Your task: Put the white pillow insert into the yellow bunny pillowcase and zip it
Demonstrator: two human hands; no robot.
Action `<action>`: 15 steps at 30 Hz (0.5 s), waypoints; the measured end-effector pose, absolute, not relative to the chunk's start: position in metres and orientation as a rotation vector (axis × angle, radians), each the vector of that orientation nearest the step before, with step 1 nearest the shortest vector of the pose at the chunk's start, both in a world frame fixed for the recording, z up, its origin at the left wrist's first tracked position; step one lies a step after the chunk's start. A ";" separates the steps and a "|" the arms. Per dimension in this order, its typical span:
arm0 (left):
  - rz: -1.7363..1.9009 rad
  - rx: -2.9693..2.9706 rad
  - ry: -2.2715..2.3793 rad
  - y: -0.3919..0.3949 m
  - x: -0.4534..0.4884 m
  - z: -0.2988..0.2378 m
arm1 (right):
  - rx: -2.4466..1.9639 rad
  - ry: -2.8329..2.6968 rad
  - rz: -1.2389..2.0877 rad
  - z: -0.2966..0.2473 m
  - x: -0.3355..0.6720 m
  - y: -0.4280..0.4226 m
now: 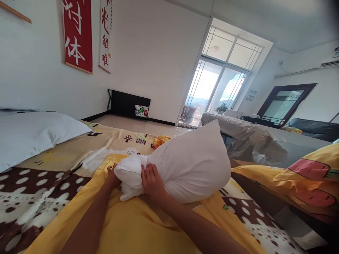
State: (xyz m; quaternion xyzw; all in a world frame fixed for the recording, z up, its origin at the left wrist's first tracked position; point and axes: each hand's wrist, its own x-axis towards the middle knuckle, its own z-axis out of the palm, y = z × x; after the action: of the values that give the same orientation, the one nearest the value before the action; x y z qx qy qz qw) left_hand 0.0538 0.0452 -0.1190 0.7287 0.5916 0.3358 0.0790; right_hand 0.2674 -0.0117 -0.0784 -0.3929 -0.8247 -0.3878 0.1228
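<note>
A plump white pillow [196, 162] lies tilted across the middle of the head view, its left end bunched into a narrow neck. My right hand [153, 181] is closed round that neck, with the fingers over the top and the thumb out of sight. At the bunched left end, my left hand [113, 175] grips the pillow's edge, and most of its fingers are hidden behind the white fabric. Under the pillow and both forearms spreads a smooth yellow cloth [127, 225], creased near my right wrist.
A patterned brown and cream blanket [63, 183] covers the bed. Another white pillow [45, 134] lies at left. Yellow fabric with pink prints [304, 176] hangs at right. Beyond are a plastic-covered piece of furniture [254, 137], a black folded table [124, 104] and glass doors [212, 88].
</note>
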 end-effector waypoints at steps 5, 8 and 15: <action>0.958 2.161 1.866 0.048 0.067 -0.097 | -1.037 -2.274 -1.357 -0.051 0.280 0.000; 1.067 2.137 1.796 0.045 0.082 -0.067 | -1.072 -2.218 -1.393 -0.011 0.302 0.004; 1.297 1.974 1.448 0.022 0.116 -0.014 | -1.047 -2.179 -1.603 0.105 0.338 -0.013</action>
State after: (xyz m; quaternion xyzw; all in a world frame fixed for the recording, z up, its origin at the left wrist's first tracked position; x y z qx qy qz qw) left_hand 0.1158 0.0217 -0.0140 0.7002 0.5138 0.4600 0.1846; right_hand 0.3380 -0.0129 0.1051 -0.3582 -0.7458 -0.5486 0.1201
